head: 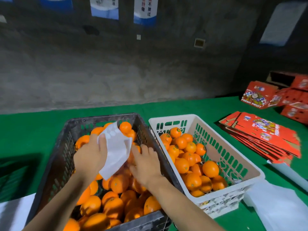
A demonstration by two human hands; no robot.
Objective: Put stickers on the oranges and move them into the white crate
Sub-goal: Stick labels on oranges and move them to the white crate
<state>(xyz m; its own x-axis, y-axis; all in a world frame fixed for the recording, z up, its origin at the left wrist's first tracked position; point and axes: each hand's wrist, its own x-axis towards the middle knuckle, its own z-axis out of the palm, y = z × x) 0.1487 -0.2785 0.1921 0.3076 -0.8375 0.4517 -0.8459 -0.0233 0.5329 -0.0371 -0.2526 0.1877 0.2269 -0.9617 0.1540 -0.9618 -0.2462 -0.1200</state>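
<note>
A dark crate (63,147) full of plain oranges (119,183) sits in front of me. My left hand (90,156) holds a white sticker backing sheet (116,147) above it; the sheet shows round empty spots. My right hand (145,164) hovers over the oranges beside the sheet, fingers spread and blurred, holding nothing I can see. To the right stands the white crate (240,165), holding several oranges (181,165), some with small stickers (178,130).
The green table (33,127) carries flattened red fruit cartons (261,137) at right and folded red boxes (260,95) behind them. White foam sheets (276,207) lie at the near right, white paper (11,214) at near left. A grey wall is behind.
</note>
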